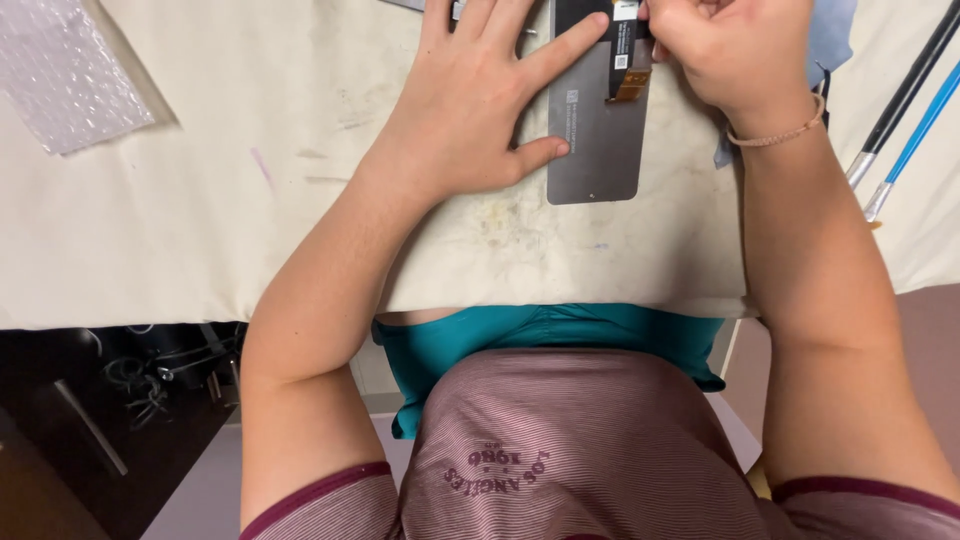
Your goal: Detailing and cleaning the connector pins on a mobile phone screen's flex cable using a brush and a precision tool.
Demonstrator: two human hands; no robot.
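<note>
A grey phone screen panel (597,140) lies back side up on the cream work mat (200,200), with a black and orange flex cable (626,70) near its top. My left hand (470,110) rests flat on the mat, thumb and forefinger pressing the panel's left edge. At the panel's top right corner my right hand (735,50) has its fingers pinched together on the upper end of the flex cable. A thin bracelet circles my right wrist.
A piece of bubble wrap (65,75) lies at the mat's far left. Two long thin tools, one black (905,90) and one blue (920,130), rest at the right. A bluish cloth (830,35) lies behind my right hand. The mat's front edge runs just before my body.
</note>
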